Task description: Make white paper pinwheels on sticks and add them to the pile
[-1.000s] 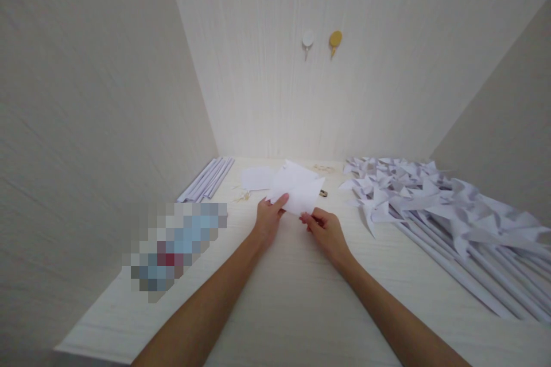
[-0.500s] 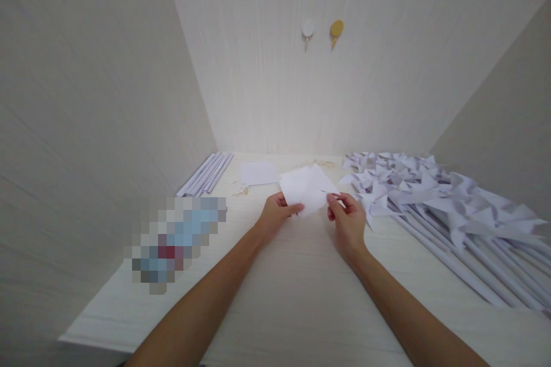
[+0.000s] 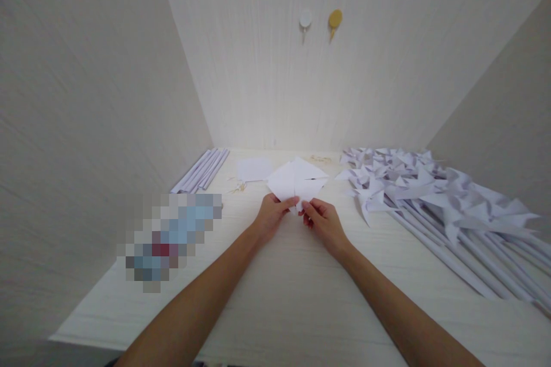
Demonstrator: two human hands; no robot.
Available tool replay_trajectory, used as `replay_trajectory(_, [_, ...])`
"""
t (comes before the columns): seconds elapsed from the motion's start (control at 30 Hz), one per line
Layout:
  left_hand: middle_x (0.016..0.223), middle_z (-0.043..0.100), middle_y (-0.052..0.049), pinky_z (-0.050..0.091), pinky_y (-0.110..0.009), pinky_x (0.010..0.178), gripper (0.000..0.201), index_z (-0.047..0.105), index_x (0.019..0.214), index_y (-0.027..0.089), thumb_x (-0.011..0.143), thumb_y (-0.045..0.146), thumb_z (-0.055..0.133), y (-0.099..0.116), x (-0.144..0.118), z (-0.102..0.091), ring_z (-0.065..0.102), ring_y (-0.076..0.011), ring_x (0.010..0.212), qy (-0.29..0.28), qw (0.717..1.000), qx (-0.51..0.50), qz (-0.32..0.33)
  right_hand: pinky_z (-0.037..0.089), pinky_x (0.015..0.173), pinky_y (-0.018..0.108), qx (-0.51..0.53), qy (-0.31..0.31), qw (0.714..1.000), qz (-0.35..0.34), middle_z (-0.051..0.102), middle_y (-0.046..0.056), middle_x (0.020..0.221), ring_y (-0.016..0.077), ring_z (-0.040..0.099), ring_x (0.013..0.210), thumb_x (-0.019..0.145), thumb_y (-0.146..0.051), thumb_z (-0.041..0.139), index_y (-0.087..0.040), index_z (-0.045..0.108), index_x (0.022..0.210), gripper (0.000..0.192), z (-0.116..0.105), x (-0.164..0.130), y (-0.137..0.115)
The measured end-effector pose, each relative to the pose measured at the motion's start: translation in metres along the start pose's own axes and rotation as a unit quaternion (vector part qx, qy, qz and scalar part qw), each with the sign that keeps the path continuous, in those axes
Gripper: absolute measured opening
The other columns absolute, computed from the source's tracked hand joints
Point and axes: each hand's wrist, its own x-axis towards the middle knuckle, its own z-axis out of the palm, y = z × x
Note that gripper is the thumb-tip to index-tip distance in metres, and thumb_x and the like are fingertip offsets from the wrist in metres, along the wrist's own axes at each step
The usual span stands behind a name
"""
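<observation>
In the head view, the paper [image 3: 296,179], slit inward from its edges, sits just below the frame's centre, extending upward from both hands. The left hand [image 3: 274,215] pinches its lower edge; the right hand [image 3: 322,220] pinches it just beside.

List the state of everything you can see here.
Left hand: pinching the held sheet
Right hand: pinching the held sheet
Held sheet: slit, not curled into a pinwheel
Spare paper: lying flat
Tubes: rolled, piled
Pinwheels: formed, heaped
White hook: wall-mounted, bare
Yellow hook: wall-mounted, bare
Pixelated item: can't tell
</observation>
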Motion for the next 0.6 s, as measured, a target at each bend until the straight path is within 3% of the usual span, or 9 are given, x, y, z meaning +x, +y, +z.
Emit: replay_trajectory(0.6, [0.067,0.068,-0.005,0.044,-0.029,0.066,0.03,0.066,0.066,0.01,0.04,0.02,0.079,-0.0017,0.0024,-0.0006,0.058,-0.0137,0.062,0.053,0.998,-0.026,-0.002,0.029,0.041,0.021,-0.017,-0.033,0.999,-0.004,0.049,-0.005,0.043,0.0076,0.041,0.04,0.061,-0.035,0.062,-0.016,0.058,0.06,0.019,0.0,-0.0002,0.0011])
